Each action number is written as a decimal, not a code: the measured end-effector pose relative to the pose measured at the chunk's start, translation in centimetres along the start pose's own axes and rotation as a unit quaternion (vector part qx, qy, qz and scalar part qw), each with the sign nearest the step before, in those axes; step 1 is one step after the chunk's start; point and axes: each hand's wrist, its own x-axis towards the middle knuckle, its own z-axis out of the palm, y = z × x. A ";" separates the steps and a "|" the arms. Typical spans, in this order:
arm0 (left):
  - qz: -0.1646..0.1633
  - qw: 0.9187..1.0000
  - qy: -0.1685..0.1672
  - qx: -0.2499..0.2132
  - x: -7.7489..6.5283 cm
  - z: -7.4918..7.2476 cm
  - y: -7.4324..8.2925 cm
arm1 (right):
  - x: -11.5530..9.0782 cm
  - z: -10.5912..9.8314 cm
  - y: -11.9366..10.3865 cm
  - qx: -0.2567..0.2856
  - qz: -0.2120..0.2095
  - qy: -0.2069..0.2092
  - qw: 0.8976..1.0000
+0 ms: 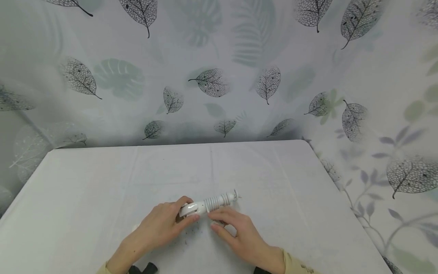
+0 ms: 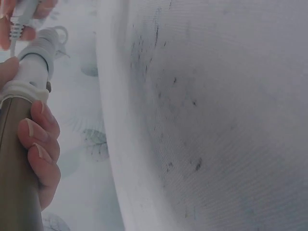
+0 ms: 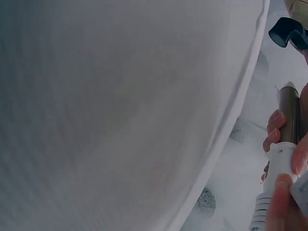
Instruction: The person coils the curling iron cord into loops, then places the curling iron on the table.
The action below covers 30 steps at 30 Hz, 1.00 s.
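Observation:
A white curling iron point(image 1: 195, 208) with a brownish barrel point(image 2: 18, 163) lies slanted over the table, its handle end pointing right and away. White cord point(image 1: 215, 203) is coiled in several turns round the handle. My left hand point(image 1: 161, 222) grips the iron, fingers curled round the barrel in the left wrist view. Close by the handle, my right hand point(image 1: 239, 234) pinches the cord's plug point(image 2: 23, 13), whose ribbed neck shows in the left wrist view. Much of the barrel is hidden behind my left hand in the head view.
The table point(image 1: 85, 182) has a white cloth with small dark specks point(image 1: 186, 240) below the hands. Leaf-patterned hangings point(image 1: 212, 83) rise behind the table and at both sides. A black strap piece point(image 1: 148, 268) shows by the left wrist.

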 end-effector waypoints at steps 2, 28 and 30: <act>-0.005 1.000 0.003 -0.001 -0.1 0.0 0.0 | -0.1 -0.1 0.0 0.030 0.052 -0.005 0.998; 0.233 0.972 -0.014 -0.010 -0.9 0.9 -1.7 | 4.4 -4.4 8.0 0.169 0.050 -0.328 0.928; 0.248 0.969 -0.003 0.019 -0.9 1.3 -2.0 | 4.8 -4.4 8.8 0.154 0.070 -0.344 0.923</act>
